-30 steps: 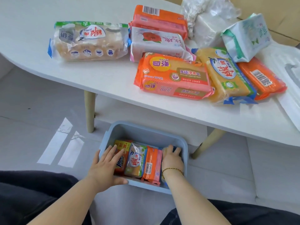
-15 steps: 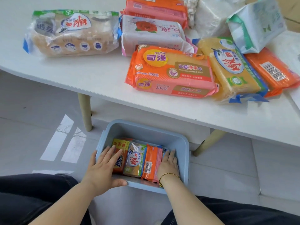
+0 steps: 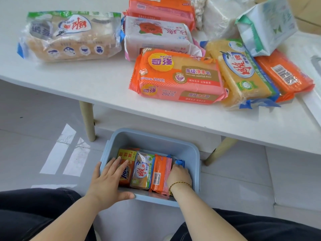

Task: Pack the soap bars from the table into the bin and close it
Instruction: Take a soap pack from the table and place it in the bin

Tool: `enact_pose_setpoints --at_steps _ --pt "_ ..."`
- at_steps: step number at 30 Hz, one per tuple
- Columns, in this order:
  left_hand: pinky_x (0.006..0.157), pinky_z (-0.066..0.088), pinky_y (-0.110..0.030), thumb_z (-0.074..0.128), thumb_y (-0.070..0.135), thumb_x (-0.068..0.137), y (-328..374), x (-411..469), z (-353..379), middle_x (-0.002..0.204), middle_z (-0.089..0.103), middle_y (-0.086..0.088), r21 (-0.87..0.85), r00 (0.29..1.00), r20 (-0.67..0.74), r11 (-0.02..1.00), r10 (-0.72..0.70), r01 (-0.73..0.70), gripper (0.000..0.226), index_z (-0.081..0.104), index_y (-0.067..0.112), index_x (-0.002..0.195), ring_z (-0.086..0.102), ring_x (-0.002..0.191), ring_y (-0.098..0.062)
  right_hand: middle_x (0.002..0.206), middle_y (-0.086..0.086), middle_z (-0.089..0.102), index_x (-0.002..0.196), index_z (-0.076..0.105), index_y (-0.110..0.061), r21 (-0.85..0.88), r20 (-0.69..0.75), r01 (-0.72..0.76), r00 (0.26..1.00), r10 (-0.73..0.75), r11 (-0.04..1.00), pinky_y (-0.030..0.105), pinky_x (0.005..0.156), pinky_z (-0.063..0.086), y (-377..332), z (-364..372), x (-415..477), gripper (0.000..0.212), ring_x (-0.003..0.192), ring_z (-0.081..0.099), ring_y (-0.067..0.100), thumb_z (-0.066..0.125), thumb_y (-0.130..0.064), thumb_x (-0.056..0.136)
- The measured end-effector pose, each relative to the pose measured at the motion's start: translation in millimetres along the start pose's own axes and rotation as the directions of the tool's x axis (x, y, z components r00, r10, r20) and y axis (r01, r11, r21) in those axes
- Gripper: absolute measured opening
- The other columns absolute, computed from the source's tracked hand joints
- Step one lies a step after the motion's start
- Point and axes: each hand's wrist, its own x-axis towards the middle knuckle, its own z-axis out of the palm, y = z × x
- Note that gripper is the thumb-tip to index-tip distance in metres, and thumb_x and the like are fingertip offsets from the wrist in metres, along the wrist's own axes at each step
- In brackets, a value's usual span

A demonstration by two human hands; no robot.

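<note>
Left hand [image 3: 109, 181] flat on yellow pack [image 3: 125, 162], thumb over bin [image 3: 156, 141] rim. Right hand [image 3: 179, 176] fingers tucked down beside orange pack [image 3: 159, 173]; green pack [image 3: 141, 173] between hands.

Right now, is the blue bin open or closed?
Open. The blue bin has no lid on, and soap packs show inside it.
</note>
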Motion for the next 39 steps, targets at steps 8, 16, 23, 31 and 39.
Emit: enact_pose_setpoints --at_steps 8,16,23,31,39 --pt "0.112 -0.019 -0.045 0.043 0.078 0.065 1 1 0 0.156 -0.011 0.002 0.012 1.0 0.012 1.0 -0.009 0.008 0.105 -0.011 0.032 0.142 -0.015 0.143 -0.018 0.152 0.008 0.023 0.144 0.019 -0.017 -0.009 0.157 0.305 0.941 -0.3 0.952 0.04 0.118 0.017 -21 -10 25 0.068 0.141 0.019 0.027 0.052 -0.006 0.085" --pt "0.112 -0.017 -0.046 0.04 0.078 0.067 3 0 -2 0.156 -0.013 0.002 0.042 0.999 0.034 0.999 -0.024 0.022 0.103 -0.012 0.031 0.142 -0.015 0.143 -0.018 0.129 0.012 0.051 0.128 0.042 -0.014 -0.165 0.244 0.328 0.927 -0.284 0.93 0.036 0.091 0.045 -24 -21 27 0.039 0.113 0.053 0.028 0.045 -0.012 0.089" --pt "0.113 -0.015 -0.047 0.042 0.077 0.069 5 -2 -7 0.156 -0.011 0.001 0.041 0.998 0.049 0.999 -0.032 0.03 0.103 -0.011 0.029 0.143 -0.014 0.143 -0.019 0.158 0.002 0.002 0.146 0.012 -0.021 -0.026 0.114 0.327 0.94 -0.322 0.945 0.046 0.119 0.013 -24 -29 -7 0.066 0.144 0.004 0.026 0.046 -0.012 0.09" --pt "0.118 -0.004 -0.039 0.047 0.053 0.085 40 -23 -41 0.156 0.005 0.005 -0.006 0.991 -0.135 1.0 0.002 -0.003 0.08 -0.001 0.028 0.144 -0.002 0.144 -0.016 0.144 0.003 0.042 0.141 0.031 -0.019 0.091 -0.082 0.5 0.865 -0.494 0.861 0.03 0.107 0.035 -22 -101 -102 0.048 0.129 0.041 0.018 0.041 -0.021 0.093" --pt "0.072 0.052 -0.026 0.062 0.011 0.076 74 -77 -132 0.09 0.073 -0.001 -0.149 0.576 -0.808 0.902 0.125 -0.406 0.018 0.07 0.014 0.092 0.068 0.084 -0.018 0.056 -0.016 0.057 0.072 0.058 -0.034 0.323 -0.685 0.784 0.58 -0.44 0.53 0.017 0.063 0.05 0 -206 -193 0.025 0.056 0.058 0.003 0.059 -0.011 0.083"
